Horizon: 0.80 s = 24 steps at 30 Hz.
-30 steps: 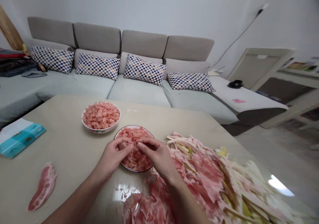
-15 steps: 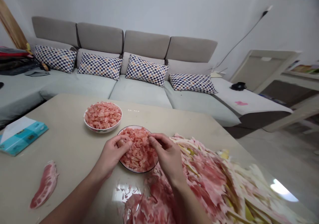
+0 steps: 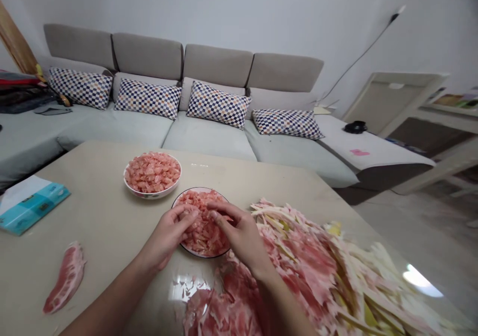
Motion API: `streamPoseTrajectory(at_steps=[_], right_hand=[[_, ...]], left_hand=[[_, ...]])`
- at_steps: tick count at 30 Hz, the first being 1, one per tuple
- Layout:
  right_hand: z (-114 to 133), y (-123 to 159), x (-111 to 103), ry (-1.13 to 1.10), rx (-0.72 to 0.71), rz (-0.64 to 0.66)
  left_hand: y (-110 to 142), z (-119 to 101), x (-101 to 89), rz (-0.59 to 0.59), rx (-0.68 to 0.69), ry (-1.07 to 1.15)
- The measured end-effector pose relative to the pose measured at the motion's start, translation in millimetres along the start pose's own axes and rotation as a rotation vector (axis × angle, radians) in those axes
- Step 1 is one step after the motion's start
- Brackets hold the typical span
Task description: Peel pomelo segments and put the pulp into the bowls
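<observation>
Both hands at the dark-rimmed bowl of pulp, central on the counter.
Grey-backed sofa with pale seats [image 3: 209, 137]: beyond the far edge of the glossy beige counter [image 3: 112, 226]. Loose heap of pink and white membranes with yellow-green rind [image 3: 313, 261]: right side, extending to the near edge. Turquoise-and-white soft packet [image 3: 35, 206]: left edge. White round bowl [image 3: 151, 195], filled with pink pulp: toward the far edge, left of centre. Dark-rimmed round bowl [image 3: 199, 255], holding pink pulp pieces [image 3: 207, 239]: nearer the hands. Left hand [image 3: 164, 234] and right hand [image 3: 244, 236]: over this bowl, fingers curled, thumbs close to forefingers; grip contents cannot be determined. Curved pink segment [image 3: 66, 279]: near-left area.
</observation>
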State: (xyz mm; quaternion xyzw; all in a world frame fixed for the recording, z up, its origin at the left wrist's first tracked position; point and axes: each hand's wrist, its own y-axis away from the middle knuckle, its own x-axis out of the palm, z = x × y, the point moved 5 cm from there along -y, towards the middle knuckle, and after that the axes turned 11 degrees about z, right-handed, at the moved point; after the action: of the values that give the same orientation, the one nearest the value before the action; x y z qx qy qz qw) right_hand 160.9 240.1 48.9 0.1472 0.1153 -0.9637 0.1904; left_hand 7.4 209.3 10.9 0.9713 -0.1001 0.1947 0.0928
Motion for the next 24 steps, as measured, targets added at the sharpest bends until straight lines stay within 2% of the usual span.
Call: streamPoseTrajectory(at_steps=[7,13,19,24], right_hand=[[7,3,2,0.217,-0.143,-0.045],[17,6,16,0.244,-0.248,0.038],[18,7,19,0.219,-0.255,-0.004],[16,6,10,0.152,-0.188,-0.046]], left_hand=[[-2,0,0.1,0.019,0.029,-0.017],[1,-4,6.7,0.077,0.062,-0.098],[4,-14,13.9,0.109,0.089,-0.256],[3,-6,12.8,0.105,0.023,-0.112]])
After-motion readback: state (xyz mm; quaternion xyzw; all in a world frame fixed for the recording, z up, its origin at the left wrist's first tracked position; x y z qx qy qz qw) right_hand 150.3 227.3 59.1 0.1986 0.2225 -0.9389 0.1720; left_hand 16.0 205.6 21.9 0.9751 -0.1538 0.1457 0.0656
